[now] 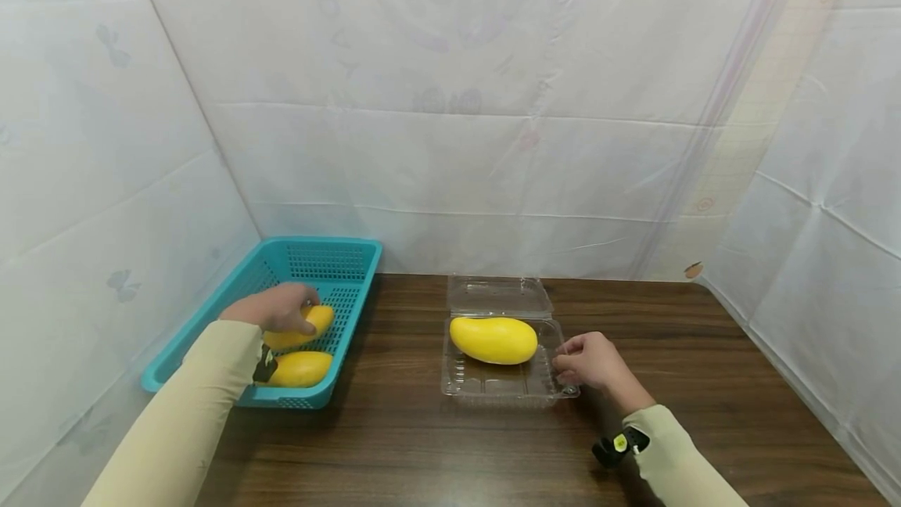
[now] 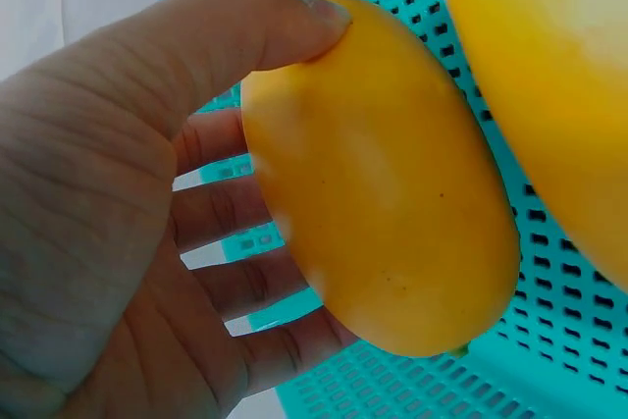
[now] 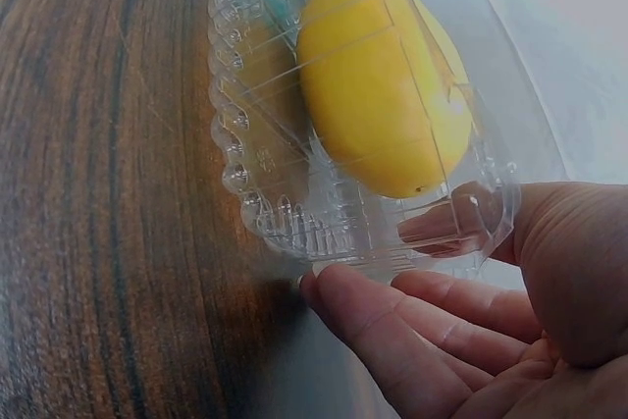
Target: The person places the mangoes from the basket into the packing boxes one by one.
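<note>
On the left, my left hand (image 1: 273, 308) reaches into a blue-green plastic basket (image 1: 361, 305) and grips a yellow mango (image 2: 383, 193), thumb on one side and fingers round the other. A second mango (image 1: 304, 370) lies beside it in the basket. My right hand (image 1: 597, 361) pinches the right side wall of a clear plastic clamshell box (image 1: 468, 383), its thumb inside the rim and fingers outside. Inside that box a third mango (image 1: 495, 340) lies on its side, toward the hinge. The box's lid (image 1: 500, 296) is folded back away from me.
A dark wood-grain table (image 1: 394, 444) bears the basket and the box. White sheeting (image 1: 450, 163) hangs behind the table and along both sides. The basket stands close to the left sheet.
</note>
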### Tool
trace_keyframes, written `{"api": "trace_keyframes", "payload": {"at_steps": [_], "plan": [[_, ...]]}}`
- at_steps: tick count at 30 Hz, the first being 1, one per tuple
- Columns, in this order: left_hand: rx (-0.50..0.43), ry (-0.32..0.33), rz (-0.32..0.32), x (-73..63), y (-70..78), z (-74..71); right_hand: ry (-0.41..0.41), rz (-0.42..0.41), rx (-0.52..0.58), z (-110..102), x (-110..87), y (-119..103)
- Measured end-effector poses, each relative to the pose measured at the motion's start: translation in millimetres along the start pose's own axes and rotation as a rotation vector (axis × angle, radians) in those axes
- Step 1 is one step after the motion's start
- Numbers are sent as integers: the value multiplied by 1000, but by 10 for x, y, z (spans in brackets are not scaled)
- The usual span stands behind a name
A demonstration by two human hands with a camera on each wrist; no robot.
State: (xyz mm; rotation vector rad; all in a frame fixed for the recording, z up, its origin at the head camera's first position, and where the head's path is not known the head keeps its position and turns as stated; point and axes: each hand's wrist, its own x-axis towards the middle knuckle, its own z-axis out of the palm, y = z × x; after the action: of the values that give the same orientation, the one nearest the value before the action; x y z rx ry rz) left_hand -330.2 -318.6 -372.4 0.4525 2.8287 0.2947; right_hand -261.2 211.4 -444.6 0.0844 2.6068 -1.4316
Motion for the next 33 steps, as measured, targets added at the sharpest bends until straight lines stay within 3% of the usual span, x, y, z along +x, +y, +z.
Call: {"api": "trace_keyframes", "payload": {"at_steps": [33], "plan": [[28, 51, 40, -111, 301, -201, 30, -20, -12, 12, -2, -2]]}}
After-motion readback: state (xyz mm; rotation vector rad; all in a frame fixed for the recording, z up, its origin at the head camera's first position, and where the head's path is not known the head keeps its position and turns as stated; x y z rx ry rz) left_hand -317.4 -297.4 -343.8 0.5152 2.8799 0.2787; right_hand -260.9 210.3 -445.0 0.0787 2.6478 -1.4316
